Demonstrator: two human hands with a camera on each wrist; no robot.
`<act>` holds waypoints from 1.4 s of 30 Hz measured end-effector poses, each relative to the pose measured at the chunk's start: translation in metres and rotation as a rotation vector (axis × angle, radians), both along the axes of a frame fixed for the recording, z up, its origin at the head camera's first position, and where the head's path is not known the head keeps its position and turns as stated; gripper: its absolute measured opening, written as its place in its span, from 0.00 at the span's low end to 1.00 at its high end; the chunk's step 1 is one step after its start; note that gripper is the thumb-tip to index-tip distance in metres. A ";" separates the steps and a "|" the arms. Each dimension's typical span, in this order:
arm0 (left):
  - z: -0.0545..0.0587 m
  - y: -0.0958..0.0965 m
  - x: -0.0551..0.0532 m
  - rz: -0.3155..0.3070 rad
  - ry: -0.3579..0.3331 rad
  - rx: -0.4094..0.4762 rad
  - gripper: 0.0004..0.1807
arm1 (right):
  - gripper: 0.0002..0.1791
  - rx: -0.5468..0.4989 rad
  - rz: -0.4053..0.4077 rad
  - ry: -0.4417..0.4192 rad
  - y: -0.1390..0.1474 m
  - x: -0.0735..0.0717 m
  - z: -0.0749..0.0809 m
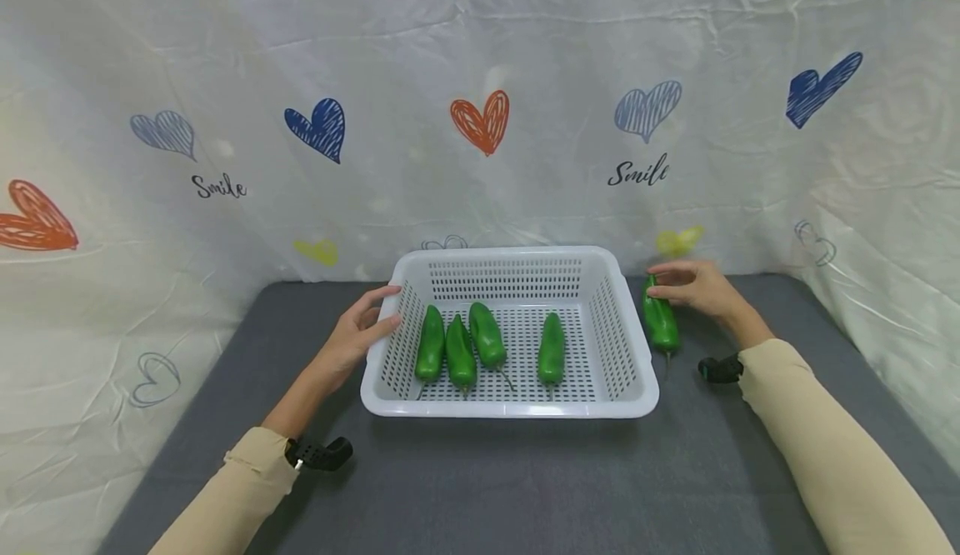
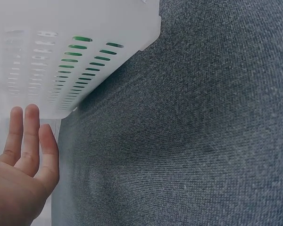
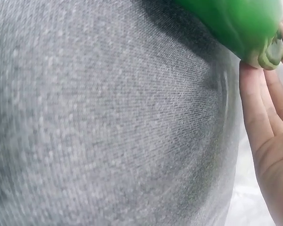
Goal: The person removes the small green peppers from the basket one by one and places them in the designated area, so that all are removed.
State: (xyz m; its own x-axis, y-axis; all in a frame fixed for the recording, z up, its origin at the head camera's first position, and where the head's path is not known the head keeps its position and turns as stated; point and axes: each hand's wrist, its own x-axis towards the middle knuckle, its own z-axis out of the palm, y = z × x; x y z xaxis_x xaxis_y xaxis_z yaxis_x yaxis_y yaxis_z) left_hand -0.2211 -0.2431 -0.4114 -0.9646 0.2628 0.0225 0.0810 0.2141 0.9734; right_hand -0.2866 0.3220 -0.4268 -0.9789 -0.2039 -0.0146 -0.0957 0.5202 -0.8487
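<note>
My right hand pinches the upper end of a long green pepper just outside the basket's right side. In the right wrist view, fingertips sit at the pepper's lobed end, with its green body out over the cloth. At the left side of a white plastic basket, my left hand has its fingertips and thumb against the rim. The left wrist view shows extended fingers beside the slotted basket wall; the thumb is out of sight there.
Several green peppers lie in the basket: three grouped on the left and a single pepper right of centre. Dark grey cloth covers the table. Behind it hangs a white curtain printed with hearts and words.
</note>
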 end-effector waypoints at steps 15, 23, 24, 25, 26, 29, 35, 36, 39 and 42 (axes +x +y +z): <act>-0.001 -0.001 0.000 -0.002 -0.003 0.007 0.32 | 0.32 -0.002 0.032 -0.004 0.010 0.004 -0.005; -0.001 -0.001 0.000 -0.007 -0.002 0.019 0.32 | 0.37 0.038 0.050 -0.036 0.018 0.010 -0.001; -0.002 -0.001 0.000 -0.008 -0.001 0.021 0.32 | 0.37 0.040 0.050 -0.038 0.019 0.010 0.000; -0.002 -0.001 -0.001 -0.008 0.000 0.023 0.32 | 0.38 0.037 0.050 -0.043 0.020 0.011 0.000; -0.002 -0.001 -0.001 -0.010 0.001 0.024 0.32 | 0.38 0.031 0.049 -0.045 0.022 0.012 0.000; -0.002 -0.002 -0.001 -0.013 0.003 0.024 0.32 | 0.38 0.018 0.051 -0.044 0.025 0.016 0.000; -0.002 -0.002 -0.002 -0.014 0.011 0.015 0.32 | 0.39 -0.002 0.038 -0.041 0.031 0.024 0.002; -0.002 -0.002 -0.002 -0.014 0.014 0.013 0.32 | 0.39 -0.009 0.037 -0.037 0.032 0.026 0.003; -0.002 -0.002 -0.002 -0.011 0.018 0.009 0.31 | 0.39 -0.026 0.024 -0.026 0.032 0.029 0.005; -0.003 -0.002 -0.002 -0.007 0.019 0.005 0.31 | 0.38 -0.051 0.007 -0.020 0.031 0.032 0.008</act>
